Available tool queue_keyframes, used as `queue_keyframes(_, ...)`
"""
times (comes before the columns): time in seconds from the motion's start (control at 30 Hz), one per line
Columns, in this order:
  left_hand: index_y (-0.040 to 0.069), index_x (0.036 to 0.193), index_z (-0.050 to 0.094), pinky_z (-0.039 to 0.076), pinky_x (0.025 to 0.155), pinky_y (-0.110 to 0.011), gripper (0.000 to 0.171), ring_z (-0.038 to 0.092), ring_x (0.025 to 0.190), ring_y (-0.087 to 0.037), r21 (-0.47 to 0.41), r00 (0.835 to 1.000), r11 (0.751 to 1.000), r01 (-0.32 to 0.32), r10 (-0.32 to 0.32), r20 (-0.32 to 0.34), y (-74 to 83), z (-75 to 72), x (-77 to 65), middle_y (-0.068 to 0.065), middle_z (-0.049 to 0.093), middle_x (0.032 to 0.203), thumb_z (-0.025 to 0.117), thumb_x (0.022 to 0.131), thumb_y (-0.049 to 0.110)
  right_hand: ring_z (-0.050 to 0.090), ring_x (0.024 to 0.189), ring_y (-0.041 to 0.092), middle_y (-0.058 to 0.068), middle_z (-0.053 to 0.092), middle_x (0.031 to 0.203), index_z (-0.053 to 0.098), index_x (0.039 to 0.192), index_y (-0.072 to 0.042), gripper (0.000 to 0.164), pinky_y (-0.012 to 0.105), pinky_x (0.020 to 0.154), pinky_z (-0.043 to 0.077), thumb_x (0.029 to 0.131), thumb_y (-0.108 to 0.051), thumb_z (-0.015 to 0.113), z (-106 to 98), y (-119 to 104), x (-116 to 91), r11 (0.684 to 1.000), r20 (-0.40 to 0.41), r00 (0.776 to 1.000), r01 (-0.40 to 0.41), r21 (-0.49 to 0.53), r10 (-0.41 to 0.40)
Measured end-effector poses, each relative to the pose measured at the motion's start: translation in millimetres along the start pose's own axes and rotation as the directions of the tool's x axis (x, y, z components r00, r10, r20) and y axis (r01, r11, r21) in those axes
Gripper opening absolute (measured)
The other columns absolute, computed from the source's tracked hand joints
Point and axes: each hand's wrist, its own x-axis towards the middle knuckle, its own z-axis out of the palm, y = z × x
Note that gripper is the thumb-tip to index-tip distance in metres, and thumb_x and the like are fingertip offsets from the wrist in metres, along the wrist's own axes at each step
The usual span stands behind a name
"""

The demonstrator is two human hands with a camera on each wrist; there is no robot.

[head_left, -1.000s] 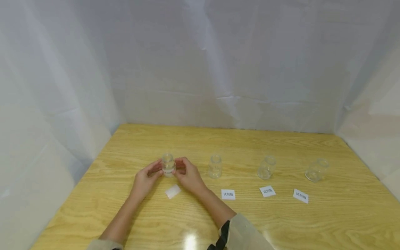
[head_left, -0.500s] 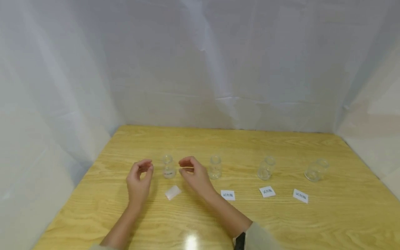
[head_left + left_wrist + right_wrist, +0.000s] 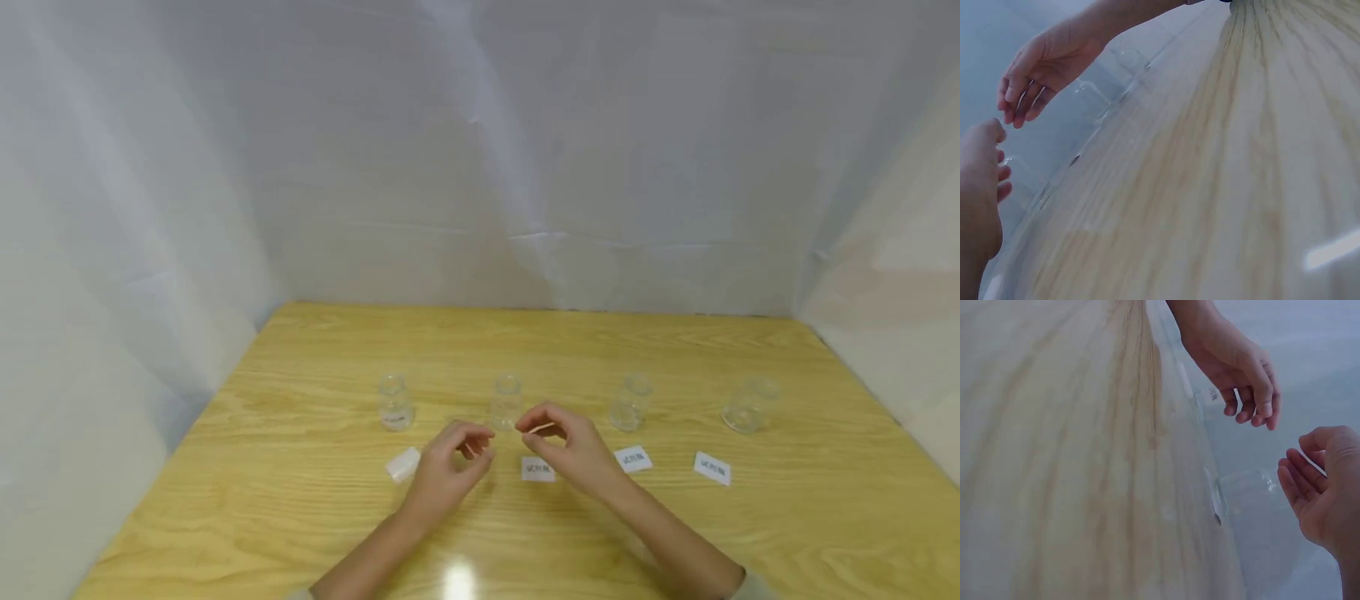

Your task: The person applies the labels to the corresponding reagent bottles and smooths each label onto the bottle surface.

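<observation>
My left hand (image 3: 448,471) and right hand (image 3: 573,450) hover just in front of the second clear glass bottle from the left (image 3: 506,402), a gap between their fingertips. Both hold nothing, fingers loosely bent; the right wrist view shows the left hand (image 3: 1238,378) with thumb and fingers apart. Below the gap lies a white label (image 3: 537,469) with dark handwritten characters, its right edge close to my right hand. The leftmost glass bottle (image 3: 395,404) carries a label low on its front. A blank pale slip (image 3: 403,464) lies before it.
Two more glass bottles stand to the right, one near the middle right (image 3: 632,404) and one at the far right (image 3: 750,407). Labels with handwriting, one here (image 3: 633,458) and another (image 3: 712,468), lie in front of them on the wooden table (image 3: 262,500). White sheeting surrounds the table.
Both hands have let go of the leftmost bottle, drawn apart, then moved right to the second bottle and its label. The bottle stays standing with its label on.
</observation>
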Motion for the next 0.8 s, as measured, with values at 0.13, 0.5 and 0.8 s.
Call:
queue_keyframes(0.13,0.009,0.107,0.063,0.047,0.073,-0.026,0.027,0.054,0.085,-0.012,0.158,0.967,0.981,0.114,-0.146,0.210,2.6,17.5,3.8,0.003,0.058,0.096,0.070,0.082,0.018,0.058,0.090,0.021,0.005,0.062,0.096,0.061,0.098,-0.006,0.012,0.035,0.080,0.048,0.087,-0.006,0.063,-11.0,17.2,-15.8,0.998,0.001,1.000,-0.031,-0.054,0.031)
queue_keyframes(0.5,0.010,0.108,0.066,0.041,0.081,-0.028,0.040,0.046,0.092,-0.013,0.463,0.934,0.886,-0.008,-0.159,0.321,2.0,27.8,8.4,0.002,0.056,0.100,0.075,0.075,0.032,0.056,0.094,0.018,-0.003,0.061,0.099,0.063,0.101,-0.011,0.020,0.038,0.082,0.046,0.081,-0.009,0.068,-12.7,46.8,-28.6,0.972,0.028,0.996,-0.079,-0.222,0.087)
queue_keyframes(0.8,0.011,0.102,0.068,0.041,0.079,-0.028,0.032,0.046,0.092,-0.013,0.418,0.933,0.908,0.010,-0.159,0.323,-1.9,33.6,9.9,0.002,0.055,0.099,0.074,0.076,0.029,0.047,0.104,0.015,-0.010,0.056,0.108,0.061,0.108,-0.016,0.032,0.041,0.089,0.041,0.078,-0.017,0.074,-19.4,50.9,-32.2,0.947,0.112,0.990,-0.047,-0.317,0.087)
